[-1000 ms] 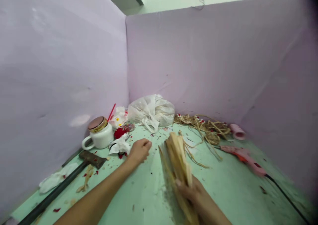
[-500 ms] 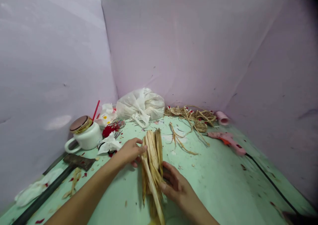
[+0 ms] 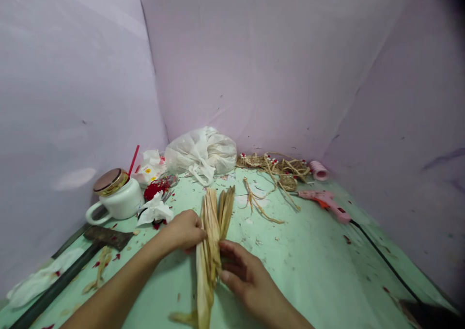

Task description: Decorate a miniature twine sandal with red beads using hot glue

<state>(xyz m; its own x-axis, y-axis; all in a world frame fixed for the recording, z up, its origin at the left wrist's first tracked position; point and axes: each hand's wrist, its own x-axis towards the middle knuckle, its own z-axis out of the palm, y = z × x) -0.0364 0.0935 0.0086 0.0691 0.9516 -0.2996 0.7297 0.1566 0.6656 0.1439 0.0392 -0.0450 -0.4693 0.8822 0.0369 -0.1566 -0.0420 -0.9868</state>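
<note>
A bundle of dried, tan husk strips (image 3: 211,237) lies lengthwise on the green table (image 3: 308,266), its tips fanned out toward the far wall. My left hand (image 3: 183,230) is closed on the bundle's left side near its middle. My right hand (image 3: 242,271) grips the bundle from the right, fingers curled against the strips. The bundle's near end runs off toward the bottom edge of the view.
A white lidded mug (image 3: 116,199), crumpled white tissue (image 3: 155,211), red bits (image 3: 154,189) and a hammer (image 3: 72,266) lie at left. A white plastic bag (image 3: 201,153) sits in the corner, beside tangled raffia (image 3: 279,166), a pink spool (image 3: 319,170) and a pink glue gun (image 3: 325,202). Purple walls enclose the table.
My left hand moved from the tabletop onto the husk bundle. The right hand brought the bundle leftward and down flat, and both hands now hold it.
</note>
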